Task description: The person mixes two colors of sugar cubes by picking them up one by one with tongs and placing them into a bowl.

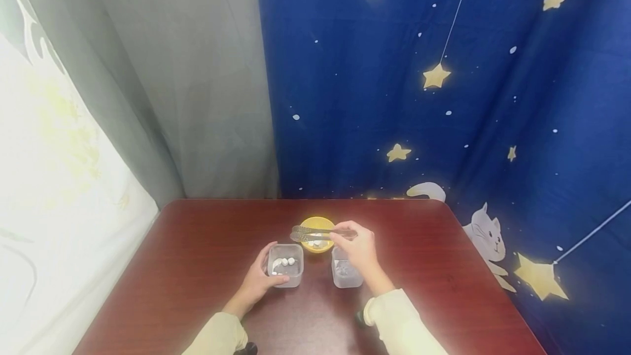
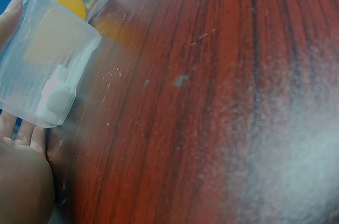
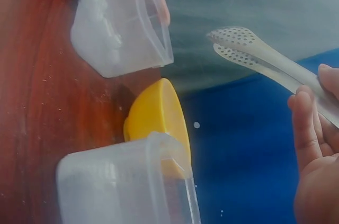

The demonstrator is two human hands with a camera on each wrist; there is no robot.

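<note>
Step, seemingly: tong pick-up at yellow bowl [image 3: 151,110] | right hand [image 1: 360,244]: fingers clamped on tongs [image 3: 280,65], tips parted above bowl | left hand [image 1: 257,279]: fingers clamped round clear container [image 3: 122,28], bowl's near left | white pieces [image 1: 285,262]: in both | next likely calls for: lowering, squeezing

Bright overall in the head view, with a faint hazy bloom. Washed nearly to white at nine o'clock, across the patterned white curtain [image 1: 64,141]; apparently lit from that side. Deeper in tone towards two o'clock, on the blue star-print curtain [image 1: 355,81]. Streaked with pale sheen at six o'clock, on the wooden tabletop [image 1: 296,327].

Dimmer and grainier in the left-wrist view. Struck by broad glare at four o'clock; shadowed at eight, beside the left hand [image 2: 24,181]; tinted orange at eleven, by reflection of the yellow bowl [image 2: 73,2].

Muted and low in contrast in the right-wrist view. Softly highlighted at eleven o'clock, on the left plastic container [image 3: 114,33].
</note>
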